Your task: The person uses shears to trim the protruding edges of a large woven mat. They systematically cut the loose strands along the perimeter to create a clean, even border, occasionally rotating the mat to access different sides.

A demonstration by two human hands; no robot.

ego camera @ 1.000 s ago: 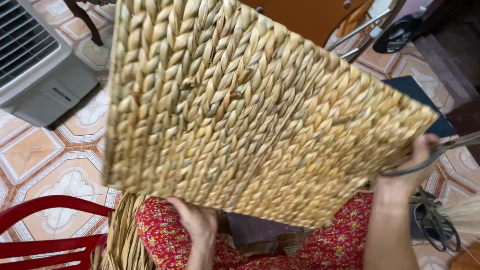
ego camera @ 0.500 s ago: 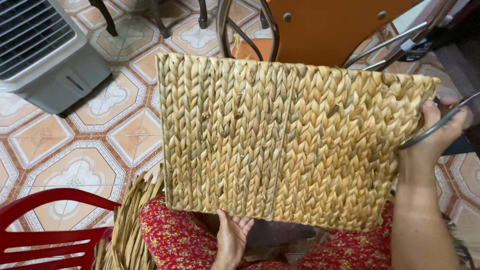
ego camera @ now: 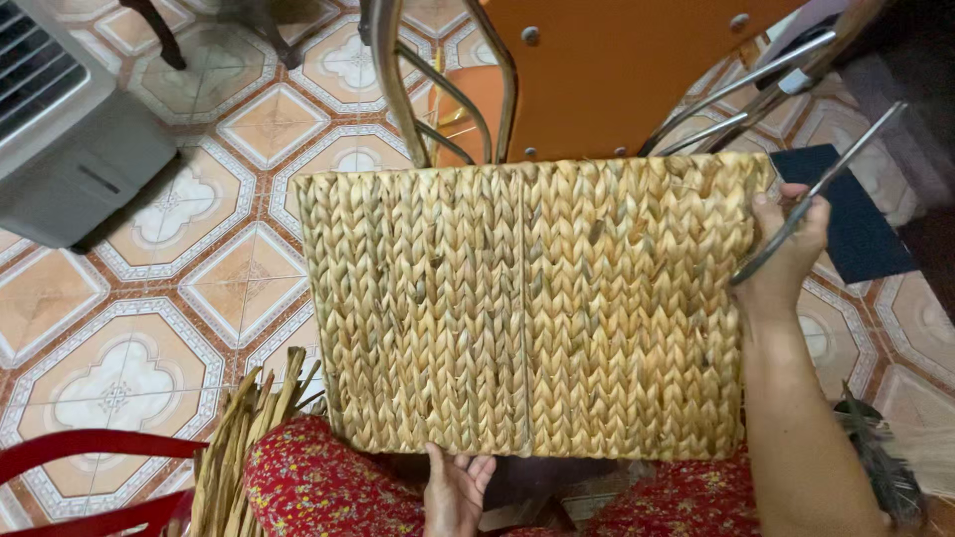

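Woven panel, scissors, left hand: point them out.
Woven panel [ego camera: 527, 308], head view, middle of the weave.
Scissors [ego camera: 831, 174], head view, on the blades.
Left hand [ego camera: 455, 490], head view, on the palm.

Single head-worn view, looking steeply down over the lap from close range. Woven panel filling mid-frame, left hand at bottom edge, right hand at right, tiled floor beyond. No second view.

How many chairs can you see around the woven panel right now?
2. An orange chair with a metal frame stands just behind the rectangular woven straw panel; part of a red plastic chair shows at the bottom left. Others may sit outside the view.
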